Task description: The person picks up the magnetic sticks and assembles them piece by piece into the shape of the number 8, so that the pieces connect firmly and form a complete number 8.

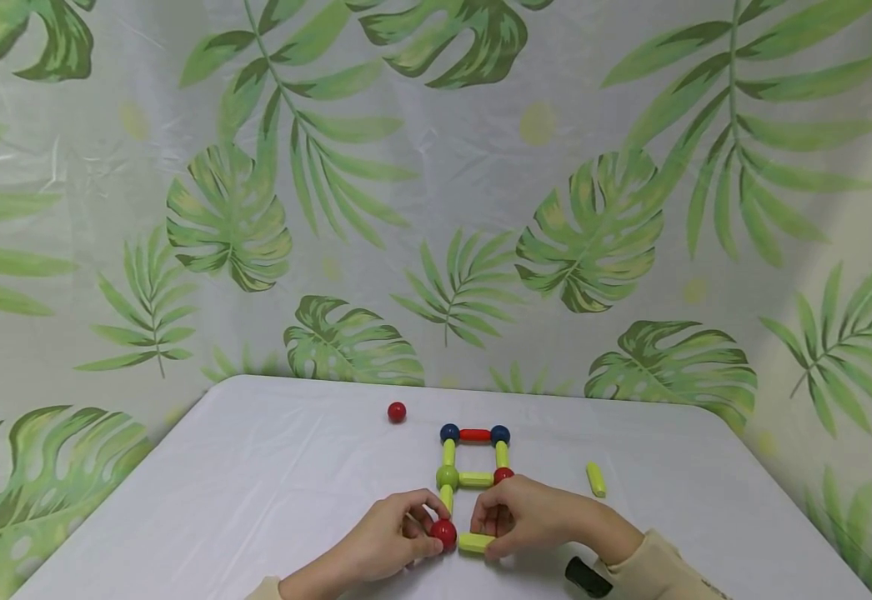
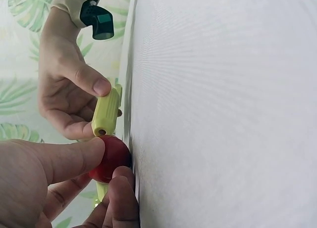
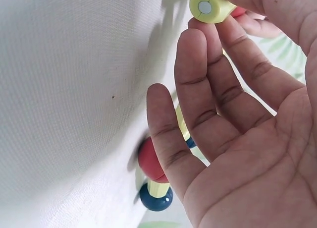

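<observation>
My left hand [image 1: 387, 537] grips a red ball [image 1: 443, 534] between thumb and fingers at the near end of a frame of rods and balls. A yellow-green rod [image 1: 447, 498] runs from that ball up to a green ball [image 1: 447, 477]. In my right hand [image 1: 529, 515], thumb and fingers pinch another yellow-green rod [image 2: 106, 111], its end right at the red ball in the left wrist view. The right wrist view shows this rod's other end [image 3: 204, 7] with a pale round centre. Beyond the hands, the frame's square has two blue balls [image 1: 499, 435], a red rod [image 1: 474, 435] and a partly hidden red ball [image 1: 504, 474].
A loose red ball [image 1: 397, 412] lies towards the back of the white table [image 1: 293, 450]. Off to the right lies a single yellow-green rod [image 1: 596, 480]. A dark wrist-worn device [image 1: 588, 577] sits by the right sleeve. A leaf-patterned curtain [image 1: 473, 192] hangs behind the table.
</observation>
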`<state>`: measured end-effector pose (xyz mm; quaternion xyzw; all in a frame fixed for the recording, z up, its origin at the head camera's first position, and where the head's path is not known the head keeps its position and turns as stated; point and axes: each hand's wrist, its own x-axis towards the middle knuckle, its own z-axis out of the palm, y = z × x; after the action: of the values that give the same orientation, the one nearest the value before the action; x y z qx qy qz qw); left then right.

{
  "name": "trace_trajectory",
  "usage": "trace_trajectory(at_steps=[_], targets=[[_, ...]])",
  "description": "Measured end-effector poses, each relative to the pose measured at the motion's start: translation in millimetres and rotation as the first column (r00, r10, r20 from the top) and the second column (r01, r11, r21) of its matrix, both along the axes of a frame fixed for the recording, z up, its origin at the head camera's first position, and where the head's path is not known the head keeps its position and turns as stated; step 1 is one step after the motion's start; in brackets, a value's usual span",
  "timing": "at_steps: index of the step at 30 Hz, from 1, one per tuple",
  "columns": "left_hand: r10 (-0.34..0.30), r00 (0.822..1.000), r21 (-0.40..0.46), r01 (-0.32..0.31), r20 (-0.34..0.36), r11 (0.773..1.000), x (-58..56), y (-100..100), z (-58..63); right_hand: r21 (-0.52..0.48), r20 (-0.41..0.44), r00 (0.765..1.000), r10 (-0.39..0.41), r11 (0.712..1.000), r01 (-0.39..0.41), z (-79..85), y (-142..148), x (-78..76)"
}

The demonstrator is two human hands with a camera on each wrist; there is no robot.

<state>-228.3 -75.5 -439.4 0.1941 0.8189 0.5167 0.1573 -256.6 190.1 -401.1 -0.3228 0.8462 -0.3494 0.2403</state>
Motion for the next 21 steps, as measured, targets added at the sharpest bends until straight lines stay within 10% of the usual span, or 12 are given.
trace_trajectory(at_steps=[21], targets=[[-0.003,1.0,0.002,0.003,-0.025,1.0,0.0,-0.2,-0.7,-0.014,-0.009,1.0,-0.009,1.0,0.009,-6.4,2.0,-7.1]])
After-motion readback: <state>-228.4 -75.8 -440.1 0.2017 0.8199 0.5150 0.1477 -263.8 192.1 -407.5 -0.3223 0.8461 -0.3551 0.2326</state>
